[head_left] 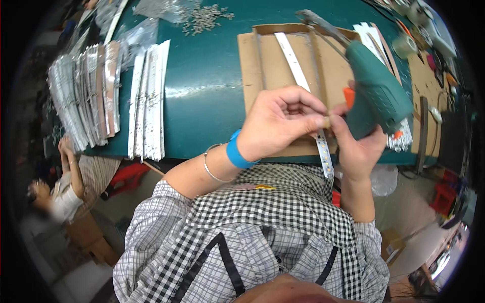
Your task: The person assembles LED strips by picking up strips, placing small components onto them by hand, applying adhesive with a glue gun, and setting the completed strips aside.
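Observation:
My right hand is wrapped round the handle of a green glue gun with an orange trigger. The gun's front points away from me. At the same time its thumb meets my left hand at a small yellowish piece, which the left thumb and fingers pinch. Fingertips cover most of that piece. Beneath the hands runs a white LED strip, its near end, dotted with yellow chips, reaching past the table edge. The strip lies over a cardboard tray.
Bundled strips and loose white strips lie left on the green table. Small metal parts are heaped at the back beside plastic bags. More strips lie right, near a spool. Another person sits at far left.

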A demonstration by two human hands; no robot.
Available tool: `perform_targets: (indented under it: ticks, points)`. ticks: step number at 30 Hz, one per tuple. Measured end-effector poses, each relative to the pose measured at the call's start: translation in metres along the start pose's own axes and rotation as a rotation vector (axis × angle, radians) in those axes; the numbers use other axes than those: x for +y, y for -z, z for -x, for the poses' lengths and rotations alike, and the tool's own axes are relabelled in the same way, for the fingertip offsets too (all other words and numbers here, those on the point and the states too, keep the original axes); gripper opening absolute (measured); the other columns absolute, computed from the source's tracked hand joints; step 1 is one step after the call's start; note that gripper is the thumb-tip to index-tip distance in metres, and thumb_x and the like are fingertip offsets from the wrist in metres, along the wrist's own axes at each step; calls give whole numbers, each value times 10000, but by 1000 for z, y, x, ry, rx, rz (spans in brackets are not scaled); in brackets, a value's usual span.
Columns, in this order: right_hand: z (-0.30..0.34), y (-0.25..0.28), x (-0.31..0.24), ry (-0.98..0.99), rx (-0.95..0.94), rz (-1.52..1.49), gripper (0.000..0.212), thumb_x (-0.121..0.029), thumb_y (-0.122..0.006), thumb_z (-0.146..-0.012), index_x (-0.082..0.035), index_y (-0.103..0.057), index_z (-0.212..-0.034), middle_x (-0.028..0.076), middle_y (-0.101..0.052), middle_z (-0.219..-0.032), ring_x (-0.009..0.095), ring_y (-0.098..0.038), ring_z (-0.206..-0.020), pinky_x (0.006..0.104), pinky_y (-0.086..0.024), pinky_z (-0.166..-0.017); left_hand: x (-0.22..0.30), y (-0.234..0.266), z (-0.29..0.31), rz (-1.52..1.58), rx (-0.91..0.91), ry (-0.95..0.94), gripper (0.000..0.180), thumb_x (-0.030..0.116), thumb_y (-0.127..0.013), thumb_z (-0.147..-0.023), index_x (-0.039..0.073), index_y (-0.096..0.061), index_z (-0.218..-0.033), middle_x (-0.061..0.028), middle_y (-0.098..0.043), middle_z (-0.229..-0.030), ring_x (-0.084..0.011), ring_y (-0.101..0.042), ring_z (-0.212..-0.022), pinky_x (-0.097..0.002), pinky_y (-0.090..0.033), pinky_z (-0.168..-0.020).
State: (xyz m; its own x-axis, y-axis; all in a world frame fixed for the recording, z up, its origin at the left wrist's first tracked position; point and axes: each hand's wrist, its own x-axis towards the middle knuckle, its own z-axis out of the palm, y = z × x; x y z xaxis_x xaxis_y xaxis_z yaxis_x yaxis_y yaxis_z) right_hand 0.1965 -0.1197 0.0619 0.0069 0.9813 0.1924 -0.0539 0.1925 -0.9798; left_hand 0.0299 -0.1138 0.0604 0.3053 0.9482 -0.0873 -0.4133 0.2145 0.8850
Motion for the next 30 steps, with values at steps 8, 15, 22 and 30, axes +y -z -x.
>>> perform_targets:
  ticks: [8,15,22,30]
  points:
    - [0,7,1,-19,-37,-71,562,81,-703,-776,62,-442,-1273,200,-541,-1230,183,-638,-781,273,-537,-636,13,6,4,23,-47,108,143,3,-731,-804,-62,-655,-907,-134,-687,-851,-139,-668,-722,-244,-572,-669]
    - [-2,5,-1,-55,-60,-180,523,80,-673,-803,57,-447,-1273,191,-581,-1178,171,-632,-764,264,-530,-612,20,9,1,-27,-61,188,125,-26,-723,-779,-62,-657,-880,-123,-687,-851,-125,-658,-711,-243,-563,-659]
    - [-5,14,4,-39,-88,-25,500,51,-654,-816,117,-445,-1265,210,-564,-1218,186,-632,-742,264,-513,-560,22,26,-6,-734,57,-127,76,-24,-714,-750,-35,-694,-823,-72,-701,-814,-94,-632,-740,-208,-493,-650]
    - [1,37,6,-49,13,-70,526,-11,-704,-812,99,-454,-1262,212,-480,-1323,223,-640,-812,252,-496,-520,7,36,-28,-1152,143,-384,82,56,-723,-692,59,-728,-773,-71,-689,-702,-185,-627,-610,-293,-505,-593]
